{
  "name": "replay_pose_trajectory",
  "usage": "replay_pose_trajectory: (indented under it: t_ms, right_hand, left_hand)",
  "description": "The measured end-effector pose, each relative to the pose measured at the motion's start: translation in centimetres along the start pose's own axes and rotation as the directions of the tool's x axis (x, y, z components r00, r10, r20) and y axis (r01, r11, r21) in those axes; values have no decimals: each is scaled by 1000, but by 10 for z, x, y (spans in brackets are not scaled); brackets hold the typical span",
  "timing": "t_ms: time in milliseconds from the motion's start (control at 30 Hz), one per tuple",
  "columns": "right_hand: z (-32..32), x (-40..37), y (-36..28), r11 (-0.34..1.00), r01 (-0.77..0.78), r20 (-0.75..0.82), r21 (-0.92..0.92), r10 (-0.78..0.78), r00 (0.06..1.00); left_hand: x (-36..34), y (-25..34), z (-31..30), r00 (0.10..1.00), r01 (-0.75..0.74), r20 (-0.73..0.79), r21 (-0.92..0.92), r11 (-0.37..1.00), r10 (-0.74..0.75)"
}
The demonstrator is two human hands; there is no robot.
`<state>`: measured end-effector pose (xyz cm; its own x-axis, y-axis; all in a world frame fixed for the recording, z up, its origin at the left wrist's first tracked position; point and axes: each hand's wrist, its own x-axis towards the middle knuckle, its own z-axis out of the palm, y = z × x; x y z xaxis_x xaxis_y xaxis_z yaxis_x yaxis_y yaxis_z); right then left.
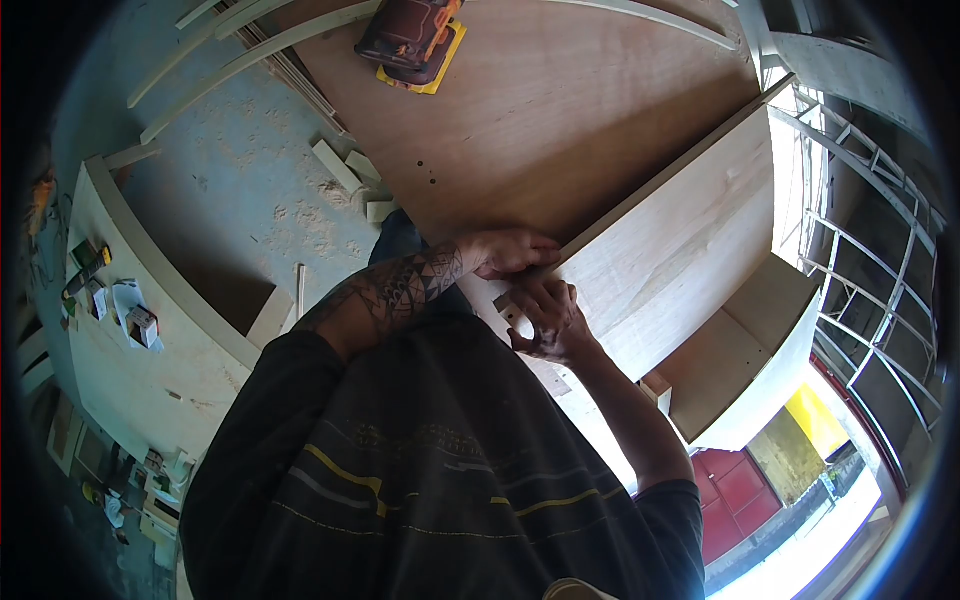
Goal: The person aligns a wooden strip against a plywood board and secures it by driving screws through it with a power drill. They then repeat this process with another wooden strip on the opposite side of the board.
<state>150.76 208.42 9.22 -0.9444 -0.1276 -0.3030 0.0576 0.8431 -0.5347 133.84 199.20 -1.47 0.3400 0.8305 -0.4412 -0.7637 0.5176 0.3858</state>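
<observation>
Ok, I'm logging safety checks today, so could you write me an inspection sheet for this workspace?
Surface: broad brown wooden sheet, with dark spots near its left edge.
Job's things: pale board by the hands, running away toward the upper right.
Clutter: wood offcuts and sawdust on the floor; a dark and orange object on the sheet.
Hands: both bare; left hand at the board's near end, right hand beside it, fingers bent; grip unclear.
Cables: nothing certain; the left edge is too dim.
Surroundings: metal framework at right, curved wooden piece at left.
</observation>
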Motion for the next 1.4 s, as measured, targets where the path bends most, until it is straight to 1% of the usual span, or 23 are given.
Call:
replay_pose_trajectory:
  t_ms: [100, 233, 333, 400, 433, 467, 500, 533, 600, 633, 700, 733, 800, 933, 1000, 1133, 1200, 1267, 1333, 1400]
  right_hand:
    - [5, -1, 0, 1000, 8, -22, -15, -9, 1000]
    - [5, -1, 1, 1000, 7, -20, -13, -8, 1000]
    - [10, -6, 3, 999, -23, -12, 25, 23, 1000]
    - [14, -3, 5, 999, -37, -23, 26, 37, 999]
    - [15, -3, 6, 999, -33, -28, 27, 34, 999]
    - [16, -3, 6, 999, -51, -9, 13, 51, 999]
    - [18, -3, 5, 997, -71, 11, 1, 71, 997]
    - [20, -2, 7, 997, -72, 6, 4, 72, 997]
    - [24, -2, 10, 1000, -13, -63, 2, 13, 998]
    - [26, -3, 11, 1000, -14, -72, 3, 14, 997]
    - [28, 0, 13, 1000, 26, -76, 2, -26, 997]
    - [29, 1, 14, 1000, 27, -85, -3, -27, 996]
    - [31, 2, 13, 1000, 26, -100, -7, -27, 995]
    - [35, 3, 16, 998, 52, -119, 20, -50, 992]
    - [40, 3, 18, 998, 54, -134, 12, -52, 990]
    - [43, 4, 19, 999, 41, -131, 10, -39, 991]
    - [44, 5, 18, 999, 39, -130, 11, -37, 991]
    - [46, 4, 20, 1000, 21, -98, -1, -21, 995]
    - [48, 3, 21, 1000, 22, -98, 17, -20, 995]
    - [54, 4, 24, 999, 27, -94, 36, -23, 995]
  left_hand:
    - [1, -2, -3, 1000, -5, 26, 13, 1000, 4]
    - [-2, -1, -1, 1000, -18, 24, 14, 1000, 18]
    - [1, -4, -1, 1000, 10, 22, -10, 1000, -9]
    - [2, -4, -4, 997, -76, 7, 187, 979, 76]
    - [1, -5, -4, 997, -76, 3, 191, 979, 77]
    - [-1, -7, -3, 981, -147, -64, 380, 913, 185]
    - [-4, -5, 0, 948, -192, -106, 557, 808, 299]
    - [-8, -1, 1, 949, -188, -107, 561, 806, 296]
    - [-16, 7, 5, 950, -88, -148, 717, 692, 274]
    - [-19, 14, 9, 951, -85, -147, 722, 686, 272]
    - [-21, 24, 19, 954, 55, -216, 805, 591, 206]
    - [-20, 25, 21, 954, 53, -214, 811, 583, 211]
    - [-18, 28, 27, 920, 135, -287, 871, 472, 267]
    - [-11, 28, 34, 902, 181, -310, 902, 391, 299]
    - [-7, 25, 35, 893, 207, -294, 941, 269, 341]
    - [-1, 26, 39, 887, 243, -304, 947, 209, 347]
    - [-1, 27, 39, 892, 250, -287, 957, 149, 349]
    - [0, 28, 37, 886, 235, -272, 962, 141, 375]
    - [1, 25, 36, 880, 223, -259, 965, 136, 397]
    - [1, 23, 36, 861, 220, -191, 975, -7, 471]
